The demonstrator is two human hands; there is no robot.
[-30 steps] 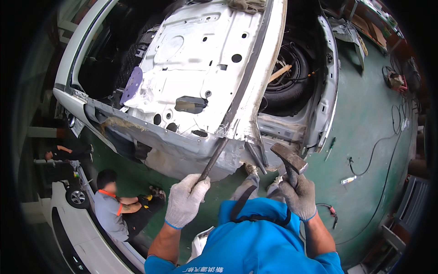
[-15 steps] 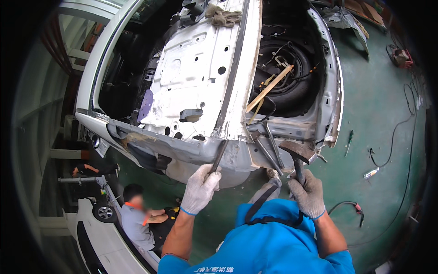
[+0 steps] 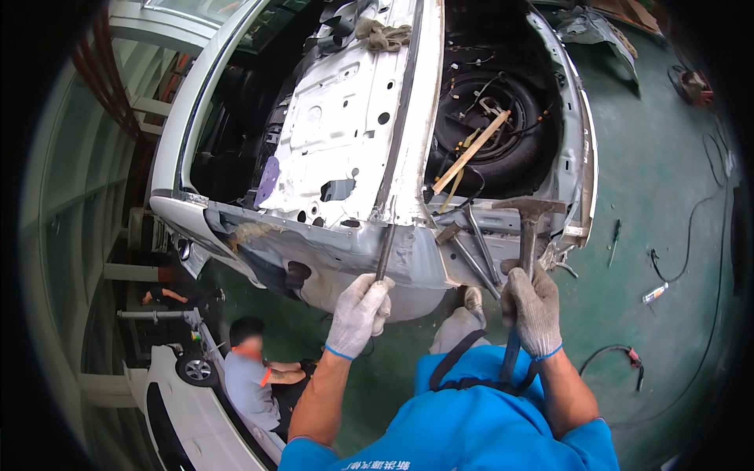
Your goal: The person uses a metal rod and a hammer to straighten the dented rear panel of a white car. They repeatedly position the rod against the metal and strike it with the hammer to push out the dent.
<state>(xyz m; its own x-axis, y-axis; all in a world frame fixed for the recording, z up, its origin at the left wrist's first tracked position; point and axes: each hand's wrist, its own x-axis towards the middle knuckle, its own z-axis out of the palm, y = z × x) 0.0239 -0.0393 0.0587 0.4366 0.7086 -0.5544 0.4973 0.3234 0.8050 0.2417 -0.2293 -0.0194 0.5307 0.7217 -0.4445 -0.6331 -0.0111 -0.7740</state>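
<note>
Hiding chisel (image 3: 385,250) tip: dented panel (image 3: 345,251).

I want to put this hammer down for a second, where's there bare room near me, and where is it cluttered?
Bare green floor lies right of the car body, between its rear corner and the black cable. Lower right holds a red-tipped cable. The spare wheel well is crowded with wooden sticks. Both hands are busy: left hand on a chisel, right hand on the hammer.

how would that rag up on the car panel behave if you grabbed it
The rag lies bunched and drooping over the panel, so it is probably floppy and light. Its crumpled cloth should grip easily and would not roll, though it might snag on an edge.
</note>
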